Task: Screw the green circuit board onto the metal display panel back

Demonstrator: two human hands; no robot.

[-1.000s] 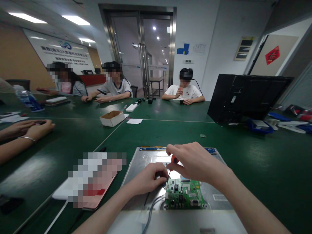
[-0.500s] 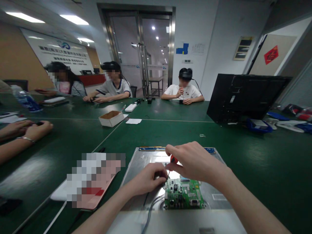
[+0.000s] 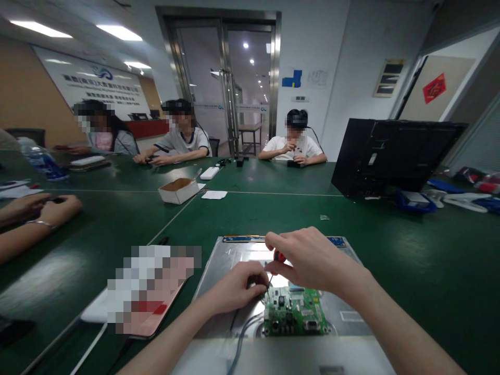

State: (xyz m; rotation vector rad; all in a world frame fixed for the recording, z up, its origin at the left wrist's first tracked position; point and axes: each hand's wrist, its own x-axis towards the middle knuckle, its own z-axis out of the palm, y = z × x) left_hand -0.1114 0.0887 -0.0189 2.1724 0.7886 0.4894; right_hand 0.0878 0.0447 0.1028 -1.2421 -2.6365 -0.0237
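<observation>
Two hands close together at a green circuit board (image 3: 295, 311).
Gray cables (image 3: 241, 341) ran beside the board, which lay flat on a silver panel (image 3: 213, 268), its components and ports facing up. The left hand (image 3: 238, 285) bent its fingers by the board's far left corner, probably to steady something there; whether they gripped anything, I couldn't tell. The right hand (image 3: 314, 258) pinched a red-and-black screwdriver (image 3: 279, 255) from above, tip slanting down, likely for control.
</observation>
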